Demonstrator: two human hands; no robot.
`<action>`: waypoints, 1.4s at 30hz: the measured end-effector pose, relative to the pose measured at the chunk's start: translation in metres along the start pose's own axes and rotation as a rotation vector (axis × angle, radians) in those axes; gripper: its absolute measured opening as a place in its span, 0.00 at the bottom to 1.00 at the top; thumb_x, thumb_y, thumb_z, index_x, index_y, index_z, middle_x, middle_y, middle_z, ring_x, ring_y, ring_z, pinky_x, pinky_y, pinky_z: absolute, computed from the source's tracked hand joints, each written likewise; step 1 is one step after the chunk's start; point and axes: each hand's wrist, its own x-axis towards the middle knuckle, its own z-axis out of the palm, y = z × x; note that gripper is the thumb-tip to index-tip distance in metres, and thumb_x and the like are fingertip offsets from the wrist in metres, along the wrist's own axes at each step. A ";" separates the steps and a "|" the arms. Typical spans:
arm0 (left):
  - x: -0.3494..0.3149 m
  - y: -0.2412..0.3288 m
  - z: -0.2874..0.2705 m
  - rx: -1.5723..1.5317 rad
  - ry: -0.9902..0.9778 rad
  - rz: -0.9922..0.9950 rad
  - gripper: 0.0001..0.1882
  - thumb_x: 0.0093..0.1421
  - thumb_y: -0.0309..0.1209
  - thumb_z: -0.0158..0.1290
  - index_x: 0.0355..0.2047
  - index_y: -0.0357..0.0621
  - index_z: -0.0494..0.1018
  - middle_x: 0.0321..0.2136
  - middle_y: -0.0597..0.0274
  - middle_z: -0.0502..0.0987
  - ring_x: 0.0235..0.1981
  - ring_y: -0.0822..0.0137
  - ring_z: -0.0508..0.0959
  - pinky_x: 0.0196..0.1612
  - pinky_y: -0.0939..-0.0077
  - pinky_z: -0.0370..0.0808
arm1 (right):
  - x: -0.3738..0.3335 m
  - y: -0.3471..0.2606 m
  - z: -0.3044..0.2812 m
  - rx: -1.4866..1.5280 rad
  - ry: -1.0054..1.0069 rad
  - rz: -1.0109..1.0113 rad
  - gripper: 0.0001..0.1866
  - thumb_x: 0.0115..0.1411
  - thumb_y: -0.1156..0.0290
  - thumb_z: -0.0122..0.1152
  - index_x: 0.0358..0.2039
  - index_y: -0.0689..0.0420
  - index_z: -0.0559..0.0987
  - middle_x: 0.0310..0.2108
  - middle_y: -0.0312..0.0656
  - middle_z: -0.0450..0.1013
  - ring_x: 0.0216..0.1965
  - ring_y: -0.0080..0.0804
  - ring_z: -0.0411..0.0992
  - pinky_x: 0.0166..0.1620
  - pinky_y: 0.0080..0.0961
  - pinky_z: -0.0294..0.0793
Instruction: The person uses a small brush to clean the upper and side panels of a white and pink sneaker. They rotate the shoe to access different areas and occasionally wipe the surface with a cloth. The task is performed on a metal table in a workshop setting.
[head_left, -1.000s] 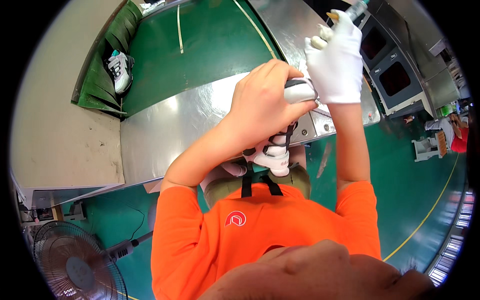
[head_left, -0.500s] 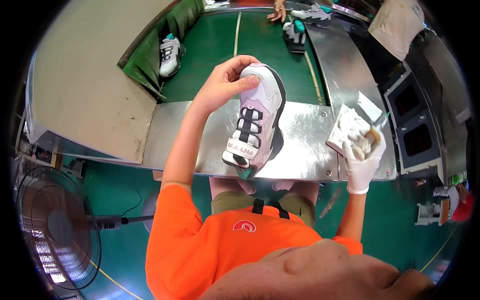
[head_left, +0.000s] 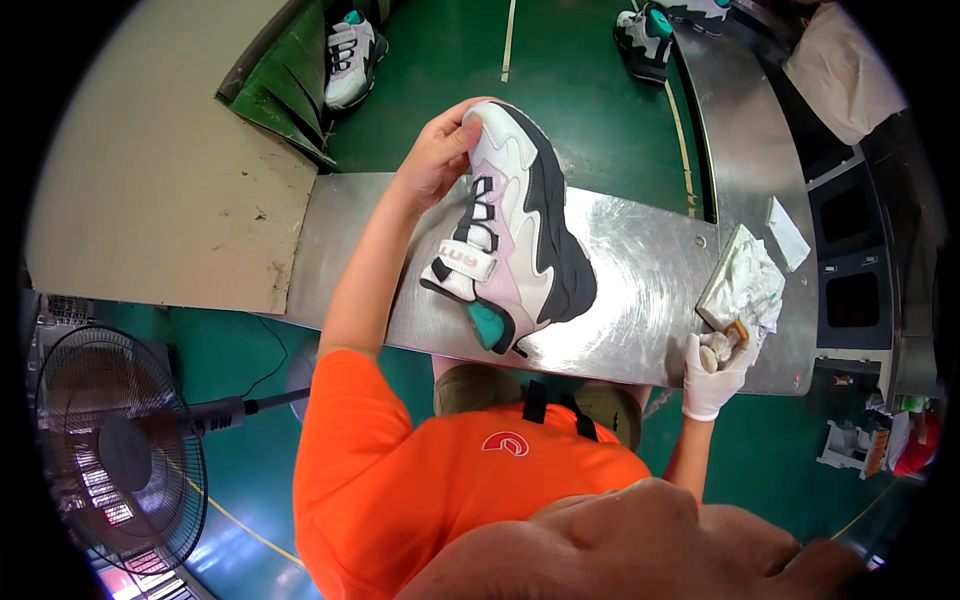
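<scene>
My bare left hand [head_left: 436, 160] grips a sneaker [head_left: 520, 205] by the toe, thumb on the upper. It is white, grey and pale pink, with a thick black sole and teal lining. The shoe is tilted over the metal ledge, its sole side to the right and its heel toward me. At the right, my right hand [head_left: 713, 385] wears a white glove. Its fingers curl around small beige lumps and a brown-edged piece [head_left: 735, 333], whose kind I cannot make out. Just beyond that hand lies a crumpled white cloth [head_left: 745, 285] on a flat pad.
A green conveyor belt [head_left: 440, 95] runs beyond the metal ledge [head_left: 640, 250]. Similar sneakers stand at its left side [head_left: 350, 65] and right side [head_left: 645, 45]. A white slip [head_left: 788, 235] lies beyond the cloth. A beige panel [head_left: 170, 170] borders the left; a fan [head_left: 125, 450] stands below it.
The sneaker has turned so its outer side and black sole edge show more. My gloved hand has moved nearer to me, below the cloth. Another person's hand at the far belt is out of view.
</scene>
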 end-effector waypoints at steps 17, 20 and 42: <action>0.042 0.002 -0.077 -0.118 0.646 0.073 0.14 0.63 0.37 0.54 0.41 0.39 0.75 0.35 0.61 0.78 0.34 0.69 0.79 0.35 0.71 0.77 | -0.001 0.001 0.001 0.036 0.014 0.101 0.35 0.43 0.75 0.70 0.54 0.64 0.67 0.41 0.45 0.72 0.40 0.32 0.71 0.47 0.27 0.70; 0.061 0.010 -0.134 -0.055 0.991 0.156 0.19 0.63 0.40 0.55 0.44 0.35 0.73 0.41 0.54 0.78 0.38 0.57 0.79 0.31 0.59 0.78 | 0.003 -0.007 -0.001 0.093 -0.008 0.106 0.36 0.42 0.75 0.71 0.54 0.63 0.67 0.37 0.42 0.73 0.34 0.28 0.72 0.43 0.25 0.72; 0.351 -0.043 0.046 1.644 0.069 0.127 0.35 0.60 0.57 0.48 0.54 0.38 0.67 0.47 0.37 0.75 0.51 0.42 0.74 0.53 0.55 0.70 | 0.012 -0.006 -0.005 0.163 -0.065 0.186 0.39 0.39 0.69 0.75 0.52 0.59 0.66 0.20 0.34 0.69 0.20 0.27 0.70 0.30 0.23 0.73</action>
